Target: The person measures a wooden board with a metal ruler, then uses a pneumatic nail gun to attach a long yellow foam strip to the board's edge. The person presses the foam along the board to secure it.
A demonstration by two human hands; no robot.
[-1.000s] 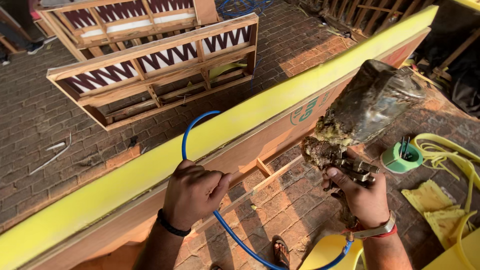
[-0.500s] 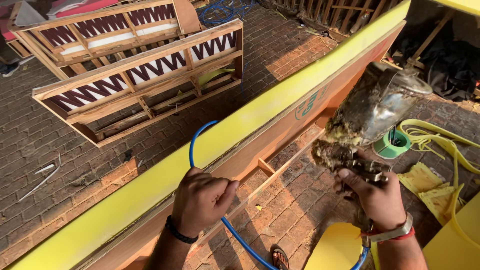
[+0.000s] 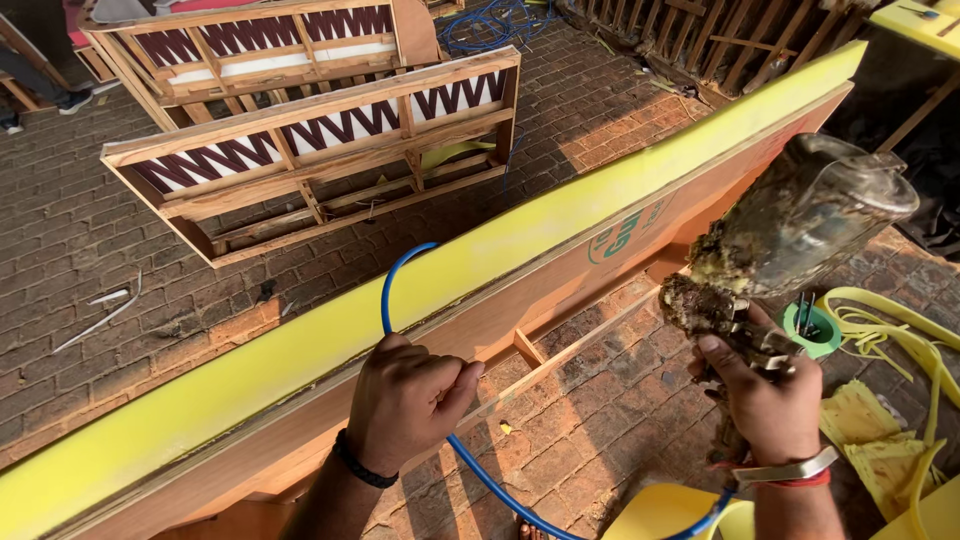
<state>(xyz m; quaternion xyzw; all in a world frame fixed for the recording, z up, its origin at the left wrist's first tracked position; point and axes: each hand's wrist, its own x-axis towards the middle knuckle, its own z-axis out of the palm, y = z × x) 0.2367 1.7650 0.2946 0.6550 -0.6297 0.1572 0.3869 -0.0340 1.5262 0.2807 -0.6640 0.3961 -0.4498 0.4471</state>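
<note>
Blue hose in left hand

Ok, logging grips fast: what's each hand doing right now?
Left hand: closed around the blue hose.
Right hand: closed on the crusted spray gun.

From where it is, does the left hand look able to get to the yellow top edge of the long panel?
Probably yes. The left hand sits just below the yellow edge with nothing between them, but it is closed around the blue hose, so it would carry the hose along or let go first.
</note>
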